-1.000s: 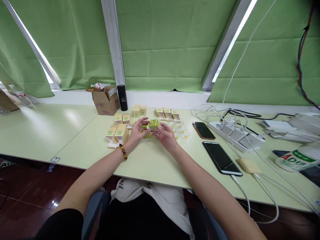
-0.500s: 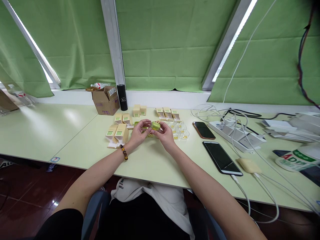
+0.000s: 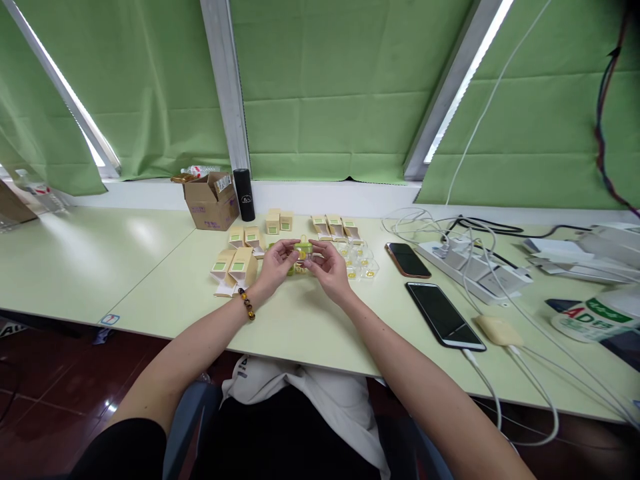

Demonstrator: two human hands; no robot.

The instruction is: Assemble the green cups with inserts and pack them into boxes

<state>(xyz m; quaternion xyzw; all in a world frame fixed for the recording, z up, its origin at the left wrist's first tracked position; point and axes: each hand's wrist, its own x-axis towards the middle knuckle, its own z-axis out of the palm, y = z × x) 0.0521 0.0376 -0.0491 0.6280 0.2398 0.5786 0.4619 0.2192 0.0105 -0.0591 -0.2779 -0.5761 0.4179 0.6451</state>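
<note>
Both hands, the left hand (image 3: 274, 265) and right hand (image 3: 327, 270), pinch one little green piece (image 3: 303, 251) together, small boxes (image 3: 235, 267) crowding close, bare table (image 3: 295, 320) in front.

An office-like workroom is showing here: a long pale desk (image 3: 125, 280) is running under green roller blinds (image 3: 330, 87), carrying a power strip (image 3: 475, 270), charging smartphones (image 3: 443, 317) and small product cartons (image 3: 235, 267).
</note>
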